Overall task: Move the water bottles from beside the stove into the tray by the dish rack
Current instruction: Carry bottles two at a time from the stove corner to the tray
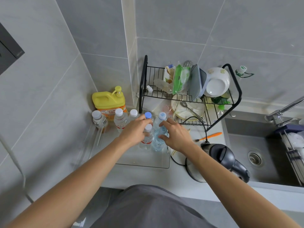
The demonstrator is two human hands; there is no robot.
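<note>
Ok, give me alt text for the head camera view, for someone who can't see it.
Both hands reach into a clear tray of water bottles beside a black dish rack: the left hand grips a white-capped bottle, the right hand a blue-tinted bottle.

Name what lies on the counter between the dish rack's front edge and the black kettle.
In the head view, an orange toothbrush lies between the dish rack and the kettle, beside a black cord.

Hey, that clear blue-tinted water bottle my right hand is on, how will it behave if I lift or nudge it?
The blue-tinted bottle looks full, so probably heavy for its size. It is tall and narrow, so a sideways nudge could tip it against the red-label bottle beside it. Its thin clear plastic likely flexes under the right hand.
</note>
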